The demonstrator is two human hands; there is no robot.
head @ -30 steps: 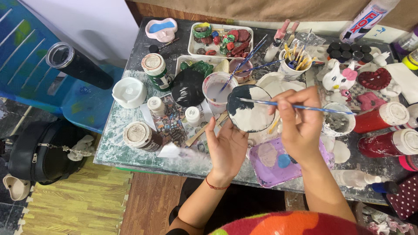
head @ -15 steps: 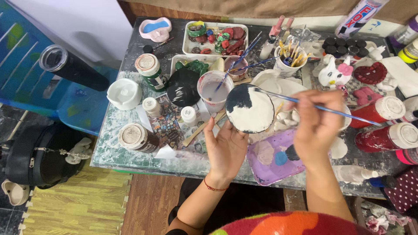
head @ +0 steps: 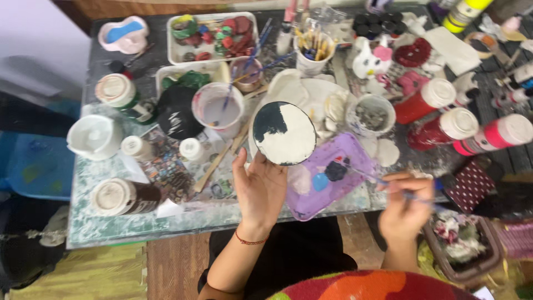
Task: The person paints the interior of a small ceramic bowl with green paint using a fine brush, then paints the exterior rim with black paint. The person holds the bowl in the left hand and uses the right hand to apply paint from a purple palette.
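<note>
Disc (head: 284, 133) (half-painted) in left hand (head: 260, 189)

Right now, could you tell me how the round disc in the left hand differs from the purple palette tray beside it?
The round disc is circular, held up in the left hand; the purple palette tray is roughly rectangular and lies on the table. The disc is mostly white with a black patch on one side; the tray is purple with blue and dark paint blobs. Both carry paint.

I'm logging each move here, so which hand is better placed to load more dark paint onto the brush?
Probably the right hand: it grips the brush, whose tip points at the purple palette. The left hand is busy holding up the round disc.
</note>
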